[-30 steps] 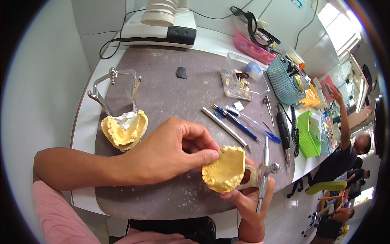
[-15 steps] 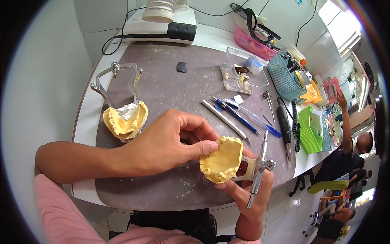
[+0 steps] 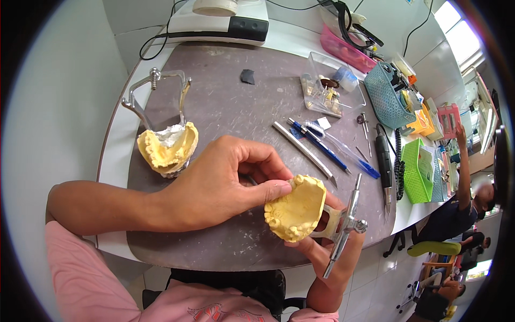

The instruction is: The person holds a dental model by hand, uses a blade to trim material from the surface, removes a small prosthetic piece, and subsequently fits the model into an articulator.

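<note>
A yellow plaster dental cast, its toothed rim partly towards me, is held above the front of the bench. It is joined to a metal articulator half with a cross bar and a knob. My right hand supports them from below and behind, some fingers hidden. My left hand reaches across, its thumb and fingertips closed on the cast's upper left edge; any small thing between them is hidden. Further left, a second yellow cast, with white plaster inside, rests on the bench, attached to another metal articulator frame.
Beyond my hands lie a metal carving knife, a blue pen, a toothbrush and a black handpiece. A clear tray holds small parts. Blue and green baskets line the right. Another person sits beyond.
The view has shifted, so the bench things sit a little higher and further right. Both hands keep their hold on the cast, which is turned slightly.
</note>
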